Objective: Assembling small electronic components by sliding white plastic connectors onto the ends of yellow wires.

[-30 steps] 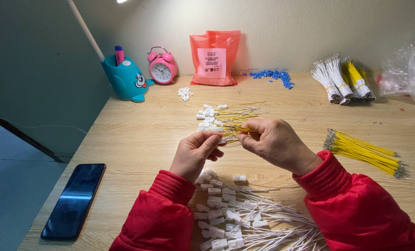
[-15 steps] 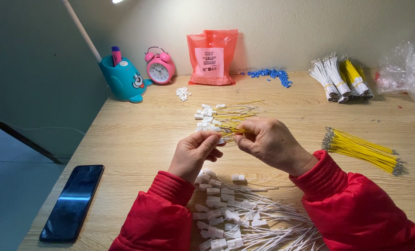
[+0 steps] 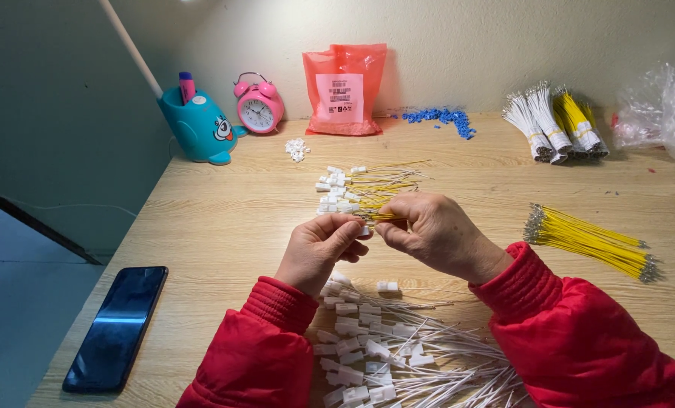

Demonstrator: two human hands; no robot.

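Observation:
My left hand (image 3: 318, 249) pinches a small white plastic connector (image 3: 363, 230) between thumb and fingers. My right hand (image 3: 432, 230) grips a thin yellow wire (image 3: 383, 217) whose end meets that connector. Both hands hover over the wooden table (image 3: 224, 219), in red sleeves. Just beyond them lies a pile of yellow wires fitted with white connectors (image 3: 356, 189). Below my hands lies a heap of white wires with white connectors (image 3: 386, 347).
A bundle of yellow wires (image 3: 590, 242) lies to the right. Tied wire bundles (image 3: 552, 125), a clear bag (image 3: 662, 109), blue bits (image 3: 439, 117), a red pouch (image 3: 345, 89), a pink alarm clock (image 3: 258, 106), a teal pen holder (image 3: 200, 125) line the back. A black phone (image 3: 117, 326) lies front left.
Both hands have stayed close together over the same spot, with small finger shifts at the wire and connector. Nothing else moved.

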